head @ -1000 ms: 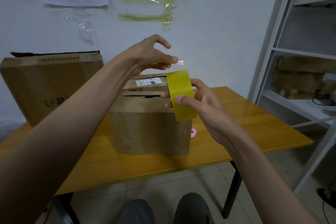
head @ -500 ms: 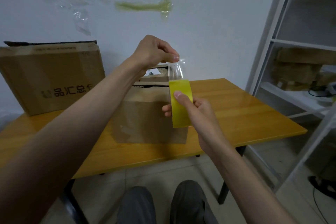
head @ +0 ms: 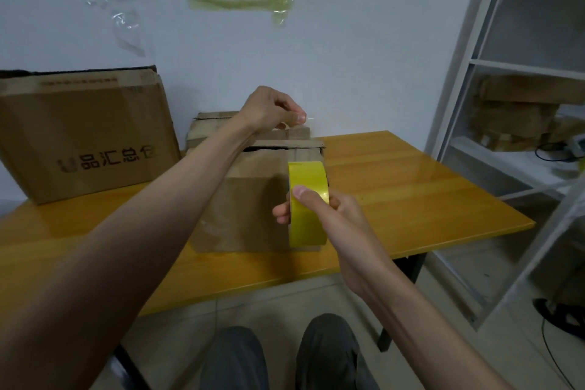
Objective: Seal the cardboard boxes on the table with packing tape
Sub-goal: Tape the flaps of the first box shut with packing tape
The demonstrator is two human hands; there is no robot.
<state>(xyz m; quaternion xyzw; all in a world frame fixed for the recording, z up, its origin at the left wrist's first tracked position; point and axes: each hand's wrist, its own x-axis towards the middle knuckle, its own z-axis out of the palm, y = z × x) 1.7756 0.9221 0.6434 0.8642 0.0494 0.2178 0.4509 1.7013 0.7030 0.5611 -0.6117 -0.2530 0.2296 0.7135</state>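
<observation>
Tape's the risk here: left hand pinches the clear free end above the small box mid-surface, right hand grips the yellow roll, so slack could fold it onto itself or land it crooked.

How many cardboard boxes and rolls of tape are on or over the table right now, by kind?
Cardboard boxes: 2, the large box and the small box
Tape rolls: 1, the yellow tape roll, held in the right hand
Total: 3

A shelving unit stands beside the table.
</observation>
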